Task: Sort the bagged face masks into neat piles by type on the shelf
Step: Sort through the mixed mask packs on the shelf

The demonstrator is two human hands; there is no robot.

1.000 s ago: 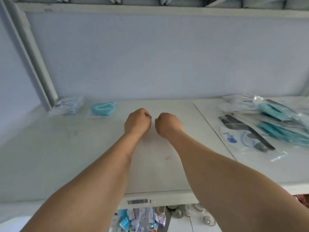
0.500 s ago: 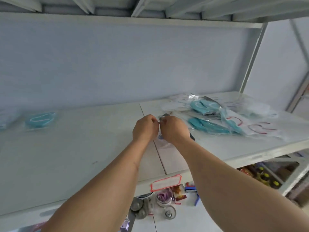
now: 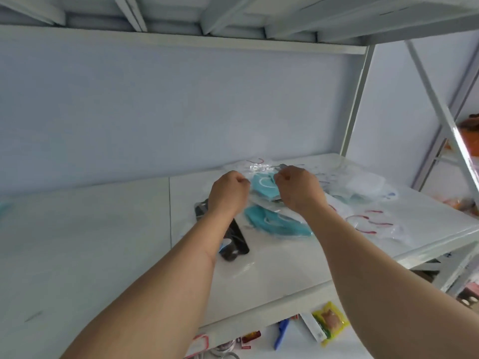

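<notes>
On the right half of the white shelf (image 3: 103, 242) lies a loose heap of bagged masks. My left hand (image 3: 228, 191) and my right hand (image 3: 298, 189) are both over the heap with curled fingers. Each pinches one side of a clear bag with a teal mask (image 3: 264, 186) between them. A second bagged teal mask (image 3: 277, 224) lies just in front. A bagged black mask (image 3: 234, 240) shows partly under my left forearm. White masks with red ear loops (image 3: 368, 221) and other white bagged masks (image 3: 363, 185) spread to the right.
The shelf's rear wall is pale blue. An upright post (image 3: 357, 99) and a diagonal brace (image 3: 440, 112) stand at the right end. Bare shelf board stretches to the left. Below the front edge lie a yellow packet (image 3: 330, 322) and other small goods.
My view swung right along the shelf. Both hands moved from the bare middle to the heap, past the black mask bag, and now pinch the teal mask bag farther back.
</notes>
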